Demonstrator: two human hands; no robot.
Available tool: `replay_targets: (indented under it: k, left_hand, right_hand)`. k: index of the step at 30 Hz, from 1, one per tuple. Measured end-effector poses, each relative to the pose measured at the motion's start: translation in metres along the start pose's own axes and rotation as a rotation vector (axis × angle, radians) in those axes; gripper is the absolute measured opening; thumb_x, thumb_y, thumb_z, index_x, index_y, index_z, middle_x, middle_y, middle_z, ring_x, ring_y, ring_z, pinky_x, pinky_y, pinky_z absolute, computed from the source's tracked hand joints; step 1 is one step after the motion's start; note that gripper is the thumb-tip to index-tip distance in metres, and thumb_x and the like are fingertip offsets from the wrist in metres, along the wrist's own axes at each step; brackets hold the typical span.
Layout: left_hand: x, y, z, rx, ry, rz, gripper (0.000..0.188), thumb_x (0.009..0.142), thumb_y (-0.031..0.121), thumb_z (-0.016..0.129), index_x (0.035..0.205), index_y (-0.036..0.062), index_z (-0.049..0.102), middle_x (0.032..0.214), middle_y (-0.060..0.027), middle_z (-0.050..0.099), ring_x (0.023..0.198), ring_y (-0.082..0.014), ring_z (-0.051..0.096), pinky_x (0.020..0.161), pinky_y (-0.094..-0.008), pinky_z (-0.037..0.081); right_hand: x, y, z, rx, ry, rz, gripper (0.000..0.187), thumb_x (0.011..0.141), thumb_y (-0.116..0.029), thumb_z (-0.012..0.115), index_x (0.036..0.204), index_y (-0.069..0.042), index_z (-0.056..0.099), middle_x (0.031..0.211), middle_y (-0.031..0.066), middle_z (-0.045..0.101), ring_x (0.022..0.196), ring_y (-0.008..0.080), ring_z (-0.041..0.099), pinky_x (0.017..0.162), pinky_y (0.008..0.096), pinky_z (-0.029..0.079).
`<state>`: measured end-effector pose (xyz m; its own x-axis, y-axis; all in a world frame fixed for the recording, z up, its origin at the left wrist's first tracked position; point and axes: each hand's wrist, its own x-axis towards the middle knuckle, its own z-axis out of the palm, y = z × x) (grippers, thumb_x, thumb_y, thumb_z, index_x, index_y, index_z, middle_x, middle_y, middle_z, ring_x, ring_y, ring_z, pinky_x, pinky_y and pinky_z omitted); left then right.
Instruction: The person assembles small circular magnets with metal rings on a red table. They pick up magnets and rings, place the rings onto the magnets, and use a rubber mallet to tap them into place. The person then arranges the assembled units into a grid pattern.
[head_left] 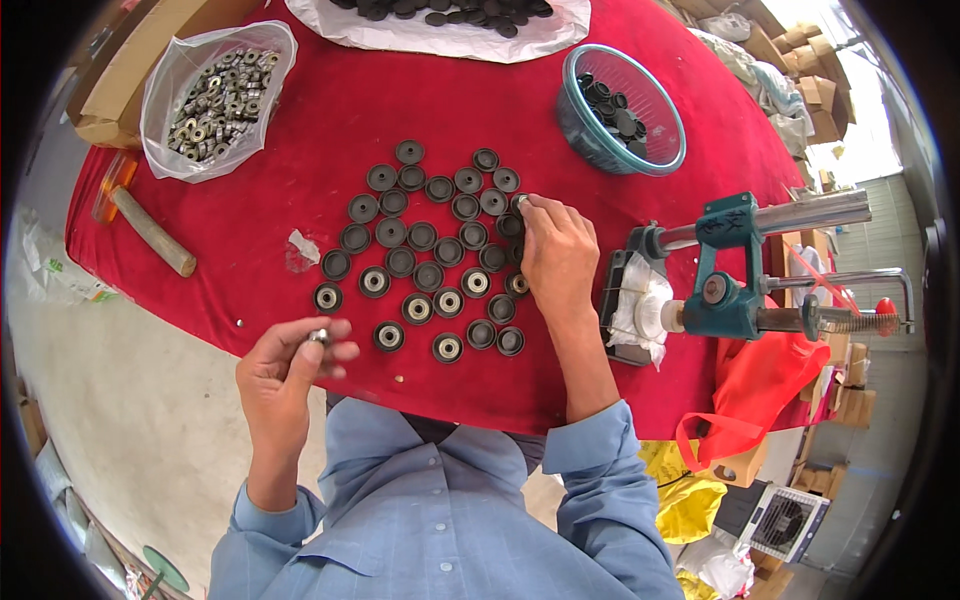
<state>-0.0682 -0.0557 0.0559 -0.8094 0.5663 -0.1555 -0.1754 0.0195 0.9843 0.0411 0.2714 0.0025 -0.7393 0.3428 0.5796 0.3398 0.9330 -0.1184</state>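
Observation:
Many round black plastic caps (421, 236) lie spread over the red cloth in front of me. Several in the nearer rows have a metal bearing (448, 302) seated in the middle; the others show dark centres. My left hand (280, 370), at the near left edge, is closed on a small shiny bearing (319, 337) held by thumb and fingers; its fingertips are slightly blurred. At the right side of the group, my right hand (560, 255) pinches a small metal bearing (521, 202) at a black cap. Its fingers partly hide the caps beneath.
A plastic bag of bearings (225, 105) stands at far left, near a cardboard box (150, 65) and a wooden stick (153, 232). A teal basin (620, 110) holds black pieces. More lie on a white sack (440, 38). A green hand press (728, 265) stands right.

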Motion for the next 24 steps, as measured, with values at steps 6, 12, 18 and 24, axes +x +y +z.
replay_targets:
  k: [6, 12, 18, 24]
  left_hand:
    - [0.047, -0.002, 0.011, 0.257, 0.002, 0.411, 0.025, 0.095, -0.013, 0.07, 0.117, -0.0037, 0.078, 0.107, -0.0124, 0.073, 0.095, -0.0178, 0.072, 0.08, -0.028, 0.058]
    - [0.102, -0.012, 0.04, 0.659, -0.047, 0.685, 0.025, 0.088, -0.01, 0.079, 0.109, 0.0022, 0.081, 0.104, -0.0094, 0.072, 0.093, -0.0192, 0.073, 0.078, -0.0309, 0.058]
    - [0.121, -0.033, 0.043, 0.934, -0.157, 0.877, 0.028, 0.085, -0.006, 0.082, 0.111, 0.0031, 0.081, 0.108, -0.0111, 0.073, 0.093, -0.0259, 0.073, 0.077, -0.0366, 0.06]
    - [0.122, -0.028, 0.044, 1.017, -0.189, 0.916, 0.03, 0.083, -0.006, 0.081, 0.112, 0.0025, 0.081, 0.111, -0.0109, 0.073, 0.101, -0.0288, 0.071, 0.083, -0.0395, 0.058]
  right_hand:
    - [0.002, -0.013, -0.002, -0.104, -0.062, 0.015, 0.018, 0.091, -0.006, 0.071, 0.107, -0.006, 0.078, 0.11, 0.0044, 0.076, 0.102, 0.026, 0.072, 0.096, 0.0437, 0.054]
    - [0.0, -0.012, 0.002, 0.013, 0.009, 0.132, 0.015, 0.091, -0.006, 0.071, 0.103, -0.006, 0.079, 0.107, 0.0027, 0.075, 0.101, 0.0259, 0.072, 0.093, 0.0437, 0.054]
    - [0.002, -0.01, 0.004, 0.063, 0.018, 0.172, 0.011, 0.09, -0.005, 0.071, 0.099, -0.006, 0.077, 0.103, 0.0039, 0.073, 0.097, 0.0272, 0.071, 0.086, 0.0433, 0.056]
    - [0.002, -0.009, 0.006, 0.081, 0.012, 0.192, 0.009, 0.09, -0.005, 0.072, 0.097, -0.005, 0.077, 0.101, 0.0044, 0.072, 0.095, 0.0276, 0.071, 0.082, 0.0429, 0.056]
